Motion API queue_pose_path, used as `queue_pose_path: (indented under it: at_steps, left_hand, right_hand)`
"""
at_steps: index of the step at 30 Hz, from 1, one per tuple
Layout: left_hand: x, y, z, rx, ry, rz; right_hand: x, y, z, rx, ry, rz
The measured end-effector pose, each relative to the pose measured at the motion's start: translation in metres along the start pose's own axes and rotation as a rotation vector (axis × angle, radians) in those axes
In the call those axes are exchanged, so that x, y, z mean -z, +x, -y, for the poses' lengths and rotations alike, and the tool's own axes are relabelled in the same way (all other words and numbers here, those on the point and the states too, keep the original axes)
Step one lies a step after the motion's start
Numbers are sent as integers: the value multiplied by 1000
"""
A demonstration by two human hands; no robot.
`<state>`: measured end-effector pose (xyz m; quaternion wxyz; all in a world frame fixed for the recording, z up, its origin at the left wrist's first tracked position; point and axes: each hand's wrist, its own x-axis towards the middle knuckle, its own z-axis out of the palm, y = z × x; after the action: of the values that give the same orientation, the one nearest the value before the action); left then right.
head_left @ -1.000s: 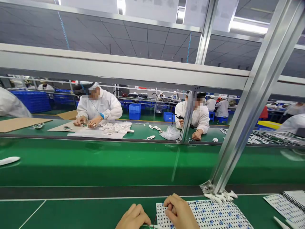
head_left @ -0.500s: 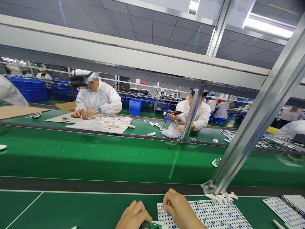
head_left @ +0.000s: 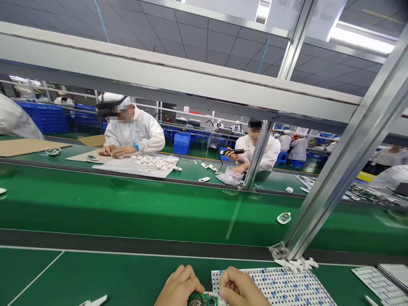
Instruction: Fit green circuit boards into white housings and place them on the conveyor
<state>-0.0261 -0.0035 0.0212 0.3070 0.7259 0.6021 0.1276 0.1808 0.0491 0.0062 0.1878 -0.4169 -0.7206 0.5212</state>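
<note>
Both hands sit at the near edge of the green desk point(head_left: 95, 276), partly cut off by the bottom of the view. Left hand point(head_left: 178, 287) is curled, fingers closed on the left end of a small green circuit board point(head_left: 201, 299) w/ a red wire rising from it. Right hand point(head_left: 239, 289) is curled too, thumb and fingertips pinched at the board's right end; board is held between the two hands, just above the desk's near edge, mostly hidden by them.

Right behind the right hand, touching it, lies a white sheet w/ rows of blue dots point(head_left: 280, 287), running toward the desk's near right corner. More printed sheets point(head_left: 381, 278) lie by the right edge. A few small white plastic bits point(head_left: 298, 263) are piled at the foot of the slanted aluminium post point(head_left: 344, 161), which stands at the desk's far edge, right of centre. A white plastic piece point(head_left: 95, 301) lies near the left of the near edge.

Beyond the desk's far edge runs a green conveyor belt point(head_left: 143, 208); a small round part point(head_left: 283, 218) rides on it near the post. Across the belt, two persons in white coats: one point(head_left: 134, 134) w/ both hands down on a cardboard sheet beside white parts, the other point(head_left: 259, 151) holding a black tool point(head_left: 234, 151) over a clear bag point(head_left: 229, 176).
</note>
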Motion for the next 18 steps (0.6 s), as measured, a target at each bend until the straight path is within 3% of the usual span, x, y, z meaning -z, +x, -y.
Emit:
queue_pose_path:
  at_steps: [9,14,18]
  left_hand:
    - [5,-2,-12,74,12,39]
    - [3,-2,-9,80,-12,33]
    - [2,-2,-7,69,-4,27]
  right_hand:
    - [-15,1,21,-69,-248,3]
    - [-23,4,14,-47,-364,-64]
    - [-30,3,0,20,-434,-193]
